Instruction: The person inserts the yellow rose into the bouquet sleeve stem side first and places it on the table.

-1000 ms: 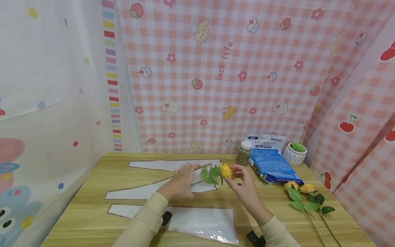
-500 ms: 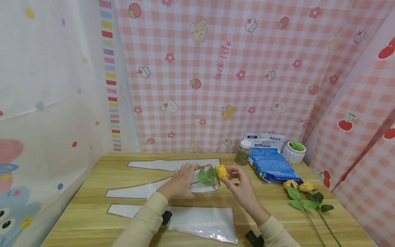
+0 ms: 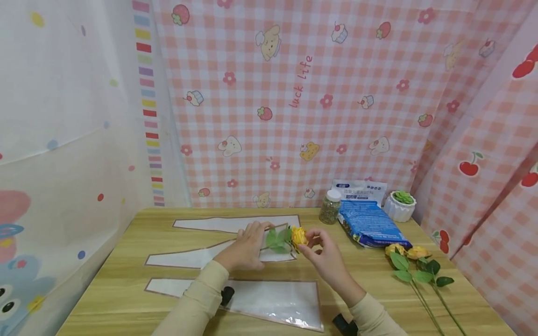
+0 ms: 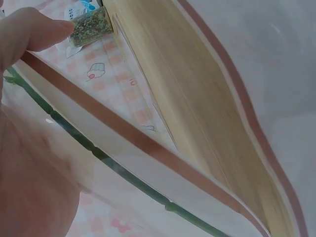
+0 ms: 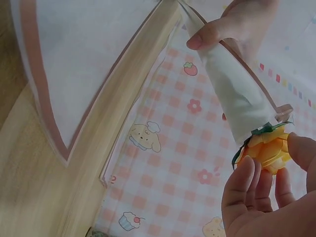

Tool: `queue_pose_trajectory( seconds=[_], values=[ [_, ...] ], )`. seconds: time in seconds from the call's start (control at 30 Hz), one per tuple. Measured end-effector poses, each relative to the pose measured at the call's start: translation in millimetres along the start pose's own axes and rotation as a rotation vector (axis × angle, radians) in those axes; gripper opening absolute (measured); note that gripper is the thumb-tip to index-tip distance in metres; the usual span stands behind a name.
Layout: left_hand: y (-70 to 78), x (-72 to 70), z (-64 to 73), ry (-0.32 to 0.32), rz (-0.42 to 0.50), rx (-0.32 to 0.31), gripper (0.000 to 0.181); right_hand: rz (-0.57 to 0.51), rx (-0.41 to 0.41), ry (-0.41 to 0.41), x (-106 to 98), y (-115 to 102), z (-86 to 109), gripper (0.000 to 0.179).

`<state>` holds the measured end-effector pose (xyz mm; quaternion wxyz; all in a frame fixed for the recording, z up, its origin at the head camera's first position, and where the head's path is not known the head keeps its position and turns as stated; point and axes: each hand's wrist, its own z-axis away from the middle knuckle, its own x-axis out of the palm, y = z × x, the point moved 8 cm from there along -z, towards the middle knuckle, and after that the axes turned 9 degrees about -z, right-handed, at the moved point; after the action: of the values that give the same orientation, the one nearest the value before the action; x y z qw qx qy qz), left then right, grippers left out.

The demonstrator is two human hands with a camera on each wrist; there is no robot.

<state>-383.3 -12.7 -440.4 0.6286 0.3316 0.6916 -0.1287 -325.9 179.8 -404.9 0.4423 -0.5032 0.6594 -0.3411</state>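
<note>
My left hand holds the wide end of a clear, brown-edged flower sleeve, its thumb lying along the edge in the left wrist view. Inside the sleeve runs a green stem. It belongs to a yellow rose, whose leaves lie within the mouth while the bloom stays just outside. The fingertips of my right hand grip this bloom from the right. In the right wrist view, fingers and thumb surround the petals. The palm hides part of the stem in the head view.
Two more sleeves lie flat, one behind and one in front. To the right are two yellow roses. A jar of granules, a blue bag and a potted succulent stand at the back right.
My right hand has moved a little left with the rose, sliding its stem and leaves deeper into the sleeve. My left hand keeps its place on the sleeve.
</note>
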Motion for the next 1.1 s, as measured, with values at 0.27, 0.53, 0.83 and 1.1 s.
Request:
queue_pose_trajectory(
  seconds=[0.27,0.53,0.83,1.1],
  values=[
    [1.0,-0.4,-0.9,0.02,-0.006,0.014,0.108,-0.034,-0.01,-0.006,1.7,3.1,-0.2,0.016],
    [2.3,-1.0,-0.9,0.034,-0.019,0.023,0.107,-0.062,-0.025,-0.018,3.7,-0.7,2.6,0.016],
    [2.3,-0.8,-1.5,0.028,-0.023,0.009,0.107,0.02,-0.074,-0.026,4.2,-3.5,2.1,0.016],
    [1.1,-1.5,-1.0,0.024,-0.02,-0.003,0.108,0.049,-0.113,-0.041,5.5,-3.8,1.5,0.023]
  ],
)
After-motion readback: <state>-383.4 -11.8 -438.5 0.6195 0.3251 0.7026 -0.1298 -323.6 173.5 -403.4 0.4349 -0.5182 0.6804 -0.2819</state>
